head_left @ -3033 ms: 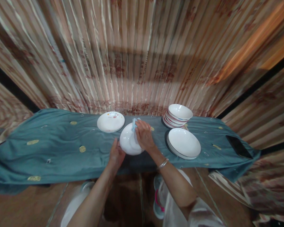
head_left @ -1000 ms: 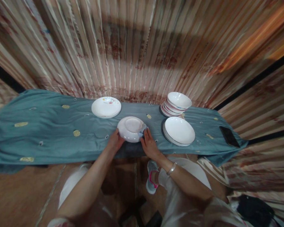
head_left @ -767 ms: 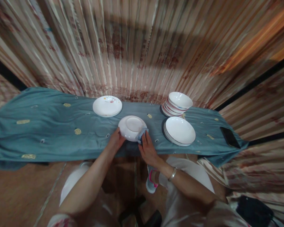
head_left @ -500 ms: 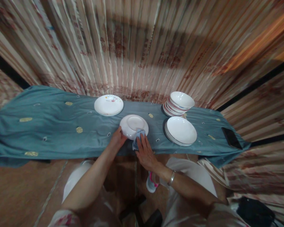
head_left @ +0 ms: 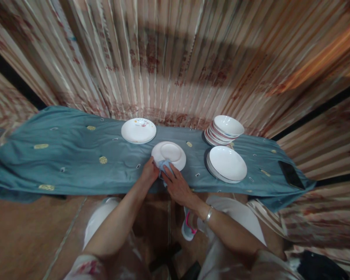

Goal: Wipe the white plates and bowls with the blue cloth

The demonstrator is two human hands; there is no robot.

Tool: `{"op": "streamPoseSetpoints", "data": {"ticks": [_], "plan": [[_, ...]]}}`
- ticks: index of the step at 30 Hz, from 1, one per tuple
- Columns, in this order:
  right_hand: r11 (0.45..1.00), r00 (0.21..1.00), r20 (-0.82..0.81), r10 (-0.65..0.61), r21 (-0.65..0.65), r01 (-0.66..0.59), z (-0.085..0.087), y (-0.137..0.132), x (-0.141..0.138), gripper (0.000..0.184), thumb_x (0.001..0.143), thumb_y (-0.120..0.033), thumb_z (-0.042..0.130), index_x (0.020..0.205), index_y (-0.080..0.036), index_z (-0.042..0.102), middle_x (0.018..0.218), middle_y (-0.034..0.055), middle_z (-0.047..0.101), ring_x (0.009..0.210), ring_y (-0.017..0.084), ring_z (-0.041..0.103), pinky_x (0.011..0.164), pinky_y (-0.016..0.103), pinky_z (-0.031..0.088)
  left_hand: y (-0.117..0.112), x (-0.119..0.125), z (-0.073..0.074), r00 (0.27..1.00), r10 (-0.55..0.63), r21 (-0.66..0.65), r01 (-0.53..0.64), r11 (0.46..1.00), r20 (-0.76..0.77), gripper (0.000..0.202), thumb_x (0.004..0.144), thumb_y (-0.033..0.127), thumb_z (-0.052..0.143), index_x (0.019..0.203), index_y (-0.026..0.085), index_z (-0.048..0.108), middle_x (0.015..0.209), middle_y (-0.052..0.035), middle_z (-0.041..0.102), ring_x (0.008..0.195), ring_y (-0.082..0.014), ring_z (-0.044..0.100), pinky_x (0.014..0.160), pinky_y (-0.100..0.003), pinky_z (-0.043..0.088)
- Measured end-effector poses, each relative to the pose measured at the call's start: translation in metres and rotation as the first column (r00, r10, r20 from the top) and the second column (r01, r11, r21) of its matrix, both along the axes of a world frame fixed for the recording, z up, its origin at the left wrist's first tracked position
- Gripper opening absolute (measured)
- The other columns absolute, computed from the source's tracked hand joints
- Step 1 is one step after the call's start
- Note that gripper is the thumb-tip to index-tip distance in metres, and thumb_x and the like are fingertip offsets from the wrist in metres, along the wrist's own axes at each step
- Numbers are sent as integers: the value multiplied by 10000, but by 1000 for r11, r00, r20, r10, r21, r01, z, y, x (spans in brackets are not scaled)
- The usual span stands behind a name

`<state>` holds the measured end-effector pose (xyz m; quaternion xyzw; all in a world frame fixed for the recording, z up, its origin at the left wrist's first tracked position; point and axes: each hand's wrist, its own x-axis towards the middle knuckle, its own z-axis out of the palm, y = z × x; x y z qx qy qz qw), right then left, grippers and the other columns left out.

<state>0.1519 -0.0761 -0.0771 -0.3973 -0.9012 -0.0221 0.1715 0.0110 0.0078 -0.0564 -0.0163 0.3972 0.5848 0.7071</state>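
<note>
A white plate [head_left: 169, 154] lies upside down on the teal cloth [head_left: 76, 159], its foot ring up. My left hand [head_left: 150, 173] grips its near left rim. My right hand [head_left: 176, 184] presses a small light-blue cloth [head_left: 164, 167] against the near edge of the plate, fingers closed over the cloth. A bracelet sits on my right wrist.
A white plate with a small floral print [head_left: 138, 130] lies behind. To the right stand a stack of flat white plates [head_left: 227, 164] and a stack of bowls [head_left: 224, 130]. A dark phone [head_left: 291, 174] lies at the cloth's right end. Striped curtains hang behind.
The plate was tilted up in my hands three seconds ago; it now lies flat, upside down. My right hand with the blue cloth has slid from the plate's right edge round to its near edge.
</note>
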Motion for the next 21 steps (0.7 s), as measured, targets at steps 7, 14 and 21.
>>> {"op": "streamPoseSetpoints", "data": {"ticks": [7, 14, 21], "plan": [[997, 998, 7, 56, -47, -56, 8, 20, -8, 608, 865, -72, 501, 1470, -42, 457, 1584, 171, 398, 1551, 281, 158, 1267, 496, 274, -2, -4, -2, 997, -58, -26, 57, 998, -51, 311, 991, 198, 410, 860, 150, 689, 682, -48, 716, 768, -170, 707, 832, -256, 548], [996, 996, -42, 78, -41, -79, 18, 37, -23, 451, 906, -61, 454, 1330, -75, 609, 1484, 160, 529, 1518, 270, 253, 1235, 491, 317, 0, -3, -4, 998, 13, -45, -16, 999, -62, 234, 942, 169, 482, 810, 161, 674, 626, -13, 681, 615, -127, 638, 699, -216, 532], [997, 998, -37, 59, -46, -60, 32, 50, -35, 327, 942, -75, 451, 1177, -92, 678, 1423, 166, 579, 1468, 267, 337, 1217, 493, 309, -3, -2, 0, 999, 20, -34, -21, 999, -39, 255, 942, 202, 485, 760, 156, 658, 684, -10, 694, 636, -108, 645, 697, -195, 525]]}}
